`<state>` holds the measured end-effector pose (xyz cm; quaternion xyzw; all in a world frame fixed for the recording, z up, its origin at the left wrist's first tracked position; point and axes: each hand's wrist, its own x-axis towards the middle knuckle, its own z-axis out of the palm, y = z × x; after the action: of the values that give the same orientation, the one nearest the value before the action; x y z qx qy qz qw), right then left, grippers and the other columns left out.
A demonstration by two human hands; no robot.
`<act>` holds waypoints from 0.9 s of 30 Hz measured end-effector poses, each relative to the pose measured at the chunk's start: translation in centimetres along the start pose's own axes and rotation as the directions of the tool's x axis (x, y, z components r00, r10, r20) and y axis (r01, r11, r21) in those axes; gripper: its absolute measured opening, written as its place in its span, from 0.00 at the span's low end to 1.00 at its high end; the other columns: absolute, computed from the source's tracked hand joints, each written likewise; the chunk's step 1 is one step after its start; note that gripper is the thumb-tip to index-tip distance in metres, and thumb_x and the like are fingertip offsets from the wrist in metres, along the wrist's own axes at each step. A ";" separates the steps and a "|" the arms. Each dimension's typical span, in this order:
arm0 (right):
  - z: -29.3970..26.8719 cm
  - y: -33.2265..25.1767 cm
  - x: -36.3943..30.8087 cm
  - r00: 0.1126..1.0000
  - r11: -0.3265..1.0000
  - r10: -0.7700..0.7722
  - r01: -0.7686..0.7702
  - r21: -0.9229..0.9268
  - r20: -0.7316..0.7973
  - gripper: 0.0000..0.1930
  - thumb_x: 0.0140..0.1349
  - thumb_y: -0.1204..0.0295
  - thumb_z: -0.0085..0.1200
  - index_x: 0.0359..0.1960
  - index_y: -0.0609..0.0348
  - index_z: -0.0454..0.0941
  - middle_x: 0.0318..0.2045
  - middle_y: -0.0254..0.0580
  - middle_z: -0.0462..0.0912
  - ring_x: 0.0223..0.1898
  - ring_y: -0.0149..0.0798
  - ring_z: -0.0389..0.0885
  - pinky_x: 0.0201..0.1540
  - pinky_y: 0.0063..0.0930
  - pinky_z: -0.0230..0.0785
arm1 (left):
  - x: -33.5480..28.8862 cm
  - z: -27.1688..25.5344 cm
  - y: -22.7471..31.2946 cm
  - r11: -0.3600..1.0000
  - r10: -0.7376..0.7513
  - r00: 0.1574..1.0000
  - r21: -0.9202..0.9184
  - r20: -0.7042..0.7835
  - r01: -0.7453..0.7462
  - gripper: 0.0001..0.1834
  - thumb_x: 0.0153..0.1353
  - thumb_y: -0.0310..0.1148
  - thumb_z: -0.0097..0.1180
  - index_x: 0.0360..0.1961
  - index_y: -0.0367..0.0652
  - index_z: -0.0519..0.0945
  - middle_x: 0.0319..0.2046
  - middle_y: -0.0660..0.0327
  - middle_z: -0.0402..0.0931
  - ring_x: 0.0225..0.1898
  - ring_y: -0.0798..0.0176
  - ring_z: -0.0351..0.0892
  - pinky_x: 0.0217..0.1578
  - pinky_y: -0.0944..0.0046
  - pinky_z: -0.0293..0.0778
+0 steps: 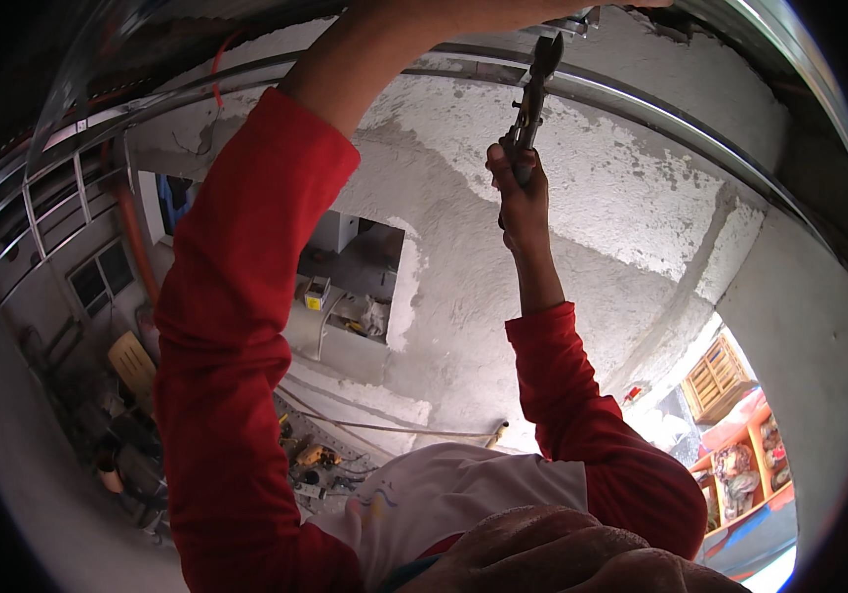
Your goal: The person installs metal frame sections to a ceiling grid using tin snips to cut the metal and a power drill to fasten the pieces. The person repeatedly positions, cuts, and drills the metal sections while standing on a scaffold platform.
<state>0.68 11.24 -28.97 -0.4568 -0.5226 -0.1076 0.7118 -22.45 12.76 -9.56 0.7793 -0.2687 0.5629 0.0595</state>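
My left arm, in a red sleeve, is raised across the upper left, and my left hand (488, 12) runs along the top edge. Its fingers are mostly cut off there, close to a small metal piece (582, 20) and the overhead metal framing, so its grip cannot be made out. Lower and to the right, my right hand (521, 188) is closed round the handles of a dark metal pliers-like tool (530, 104). The tool points upward, its jaws in front of a curved-looking metal channel (631, 91); whether they touch it cannot be told.
A rough, patchy plaster wall (463, 247) has an opening with a yellow box (317, 293) on its ledge. A yellow chair (132, 364), tools (317, 457) and clutter lie below left. Orange shelves (740, 465) stand at the lower right; a red pipe (134, 232) rises at left.
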 end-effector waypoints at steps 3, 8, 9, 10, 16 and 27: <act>0.0 -0.1 -0.2 0.999 0.995 0.042 -0.042 -0.093 -0.001 0.21 0.68 0.54 0.64 0.47 0.58 0.77 0.31 0.29 0.77 0.32 0.24 0.69 0.37 0.23 0.63 | 0.2 0.0 -0.5 0.973 -0.160 0.986 0.175 0.045 0.150 0.27 0.71 0.61 0.54 0.48 0.51 0.90 0.20 0.69 0.79 0.18 0.76 0.73 0.17 0.68 0.63; 0.3 -0.6 -0.8 0.994 0.987 0.086 -0.093 -0.130 -0.062 0.22 0.64 0.53 0.69 0.39 0.61 0.78 0.26 0.32 0.78 0.31 0.27 0.72 0.38 0.27 0.69 | 0.3 0.4 -1.1 1.000 0.019 1.000 0.011 -0.019 -0.019 0.28 0.71 0.61 0.55 0.46 0.47 0.89 0.21 0.67 0.81 0.19 0.76 0.74 0.19 0.68 0.66; 0.4 -0.7 -0.9 0.991 0.981 0.114 -0.122 -0.149 -0.065 0.23 0.63 0.52 0.70 0.39 0.61 0.78 0.25 0.33 0.79 0.30 0.28 0.72 0.38 0.28 0.69 | 0.3 0.5 -1.1 0.999 0.040 0.999 -0.005 -0.023 -0.040 0.27 0.72 0.60 0.55 0.46 0.46 0.89 0.22 0.67 0.81 0.19 0.76 0.74 0.20 0.68 0.67; 0.6 -0.8 -1.1 0.994 0.974 0.047 -0.068 -0.215 -0.103 0.22 0.62 0.53 0.71 0.38 0.61 0.78 0.23 0.34 0.79 0.28 0.29 0.72 0.36 0.29 0.69 | 0.3 0.6 -1.0 0.998 0.060 0.998 -0.021 -0.028 -0.061 0.27 0.72 0.59 0.55 0.46 0.46 0.89 0.23 0.66 0.81 0.20 0.75 0.74 0.20 0.68 0.68; 0.6 -0.9 -1.0 0.959 0.889 -0.194 0.083 -0.450 -0.206 0.20 0.58 0.60 0.74 0.30 0.61 0.77 0.18 0.41 0.78 0.19 0.36 0.74 0.28 0.32 0.70 | 0.0 0.4 -0.5 0.969 0.200 0.978 -0.134 -0.066 -0.208 0.23 0.74 0.52 0.56 0.52 0.44 0.86 0.30 0.65 0.85 0.24 0.74 0.77 0.24 0.68 0.72; -2.0 -2.8 -4.5 0.995 0.979 0.092 -0.097 -0.182 -0.033 0.21 0.67 0.52 0.65 0.41 0.59 0.77 0.25 0.29 0.76 0.27 0.25 0.69 0.34 0.24 0.66 | 0.7 0.6 -1.1 0.942 0.304 0.947 -0.115 -0.098 -0.315 0.23 0.74 0.52 0.55 0.54 0.45 0.86 0.37 0.60 0.88 0.29 0.71 0.83 0.26 0.68 0.76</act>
<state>-1.77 6.65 -31.34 -0.5433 -0.4794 -0.1268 0.6774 -21.23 13.16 -8.88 0.6991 -0.4212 0.5769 0.0312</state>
